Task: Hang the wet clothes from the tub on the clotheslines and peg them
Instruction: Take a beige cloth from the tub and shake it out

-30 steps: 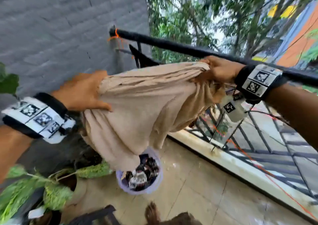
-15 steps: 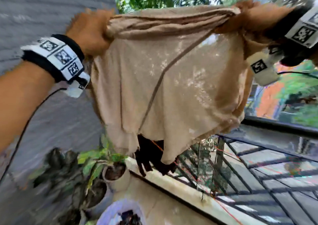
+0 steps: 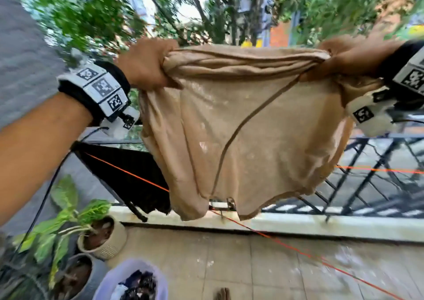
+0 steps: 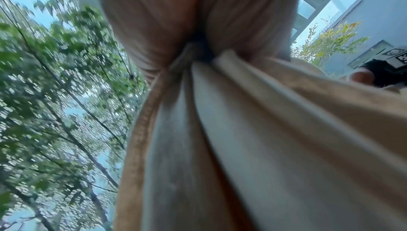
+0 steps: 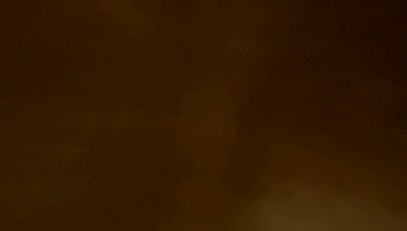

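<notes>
A wet beige garment [image 3: 247, 125] hangs stretched in the air between my two hands. My left hand [image 3: 149, 64] grips its bunched top left corner and my right hand [image 3: 339, 58] grips the bunched top right corner. In the left wrist view the beige cloth [image 4: 242, 130] fans out from my fist. The right wrist view is dark and shows nothing. An orange clothesline [image 3: 128, 173] runs below and behind the garment, with a black cloth [image 3: 128, 168] hanging on it. The pale purple tub [image 3: 135, 281] with dark clothes sits on the floor at the bottom.
A black metal railing [image 3: 371, 173] on a white ledge [image 3: 298, 224] bounds the balcony. Potted plants [image 3: 101, 237] stand at the lower left by the grey wall [image 3: 20, 58]. A second orange line [image 3: 378, 170] crosses at the right. Trees fill the background.
Both hands have lifted the beige garment from railing height and pulled it out wide; it now hangs spread between them. The view has swung up and outward.
</notes>
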